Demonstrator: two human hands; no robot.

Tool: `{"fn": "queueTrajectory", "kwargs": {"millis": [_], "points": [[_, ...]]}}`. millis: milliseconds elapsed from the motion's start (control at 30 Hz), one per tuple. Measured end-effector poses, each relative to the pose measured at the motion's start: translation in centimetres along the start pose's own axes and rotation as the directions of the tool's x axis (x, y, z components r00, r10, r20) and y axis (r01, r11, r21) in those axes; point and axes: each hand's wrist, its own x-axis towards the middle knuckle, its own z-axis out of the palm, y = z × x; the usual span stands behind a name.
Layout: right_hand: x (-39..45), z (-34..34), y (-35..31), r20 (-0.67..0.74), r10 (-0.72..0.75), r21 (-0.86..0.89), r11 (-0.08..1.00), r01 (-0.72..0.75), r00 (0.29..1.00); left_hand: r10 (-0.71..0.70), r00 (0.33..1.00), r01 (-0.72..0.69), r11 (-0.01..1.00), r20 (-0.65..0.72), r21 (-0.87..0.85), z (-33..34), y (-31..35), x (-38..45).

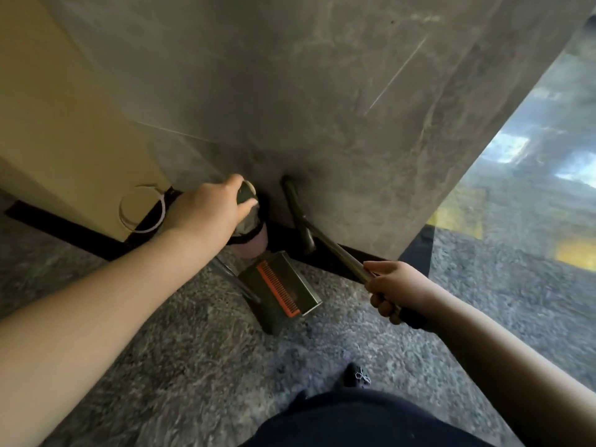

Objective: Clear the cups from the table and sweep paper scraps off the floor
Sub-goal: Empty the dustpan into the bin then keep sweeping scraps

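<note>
My left hand (pixel 206 209) grips the top of a dark handle with a pale end cap (pixel 246 191), close to the grey wall. Below it on the floor stands a dark dustpan (pixel 280 288) with an orange comb strip; its thin shaft (pixel 242 285) runs up under my left forearm. My right hand (pixel 395 290) grips a metal broom stick (pixel 335 248) that slants up-left to a dark end (pixel 292 195) against the wall. No cups or paper scraps show.
A grey marbled wall (pixel 322 108) fills the top, with a black skirting strip (pixel 325 253) at its foot. A beige cabinet (pixel 64 124) with a white ring (pixel 142 209) stands left. A pinkish, dark-rimmed round thing (pixel 253 245) sits under my left hand. Glass panel (pixel 532 172) right. Speckled grey floor (pixel 193 350); my shoe (pixel 354 375).
</note>
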Motion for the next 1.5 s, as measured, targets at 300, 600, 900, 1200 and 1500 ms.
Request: {"fn": "queueTrajectory", "kwargs": {"millis": [300,600,900,1200,1500], "points": [[2.8,-1.5,1.6,-0.009,0.139,0.043,0.989,-0.139,0.99,-0.064,0.992,0.078,0.987,0.105,-0.137,6.3,1.3,-0.7],[9.0,-5.4,0.9,-0.027,0.218,-0.056,0.974,-0.22,0.975,-0.156,0.975,0.192,0.95,0.159,-0.245,10.7,3.1,3.7],[17.2,-11.3,-3.6,0.054,0.306,-0.289,0.916,-0.279,0.95,-0.252,0.947,0.306,0.898,0.2,-0.316,14.1,5.4,10.4],[23.7,-14.4,-6.1,0.028,0.478,-0.234,0.857,-0.459,0.878,-0.244,0.92,0.345,0.877,0.308,-0.335,16.1,4.1,15.8],[26.6,-14.0,-8.6,0.064,0.508,-0.391,0.805,-0.447,0.859,-0.143,0.905,0.333,0.825,0.401,-0.457,18.5,2.3,18.4]]}}
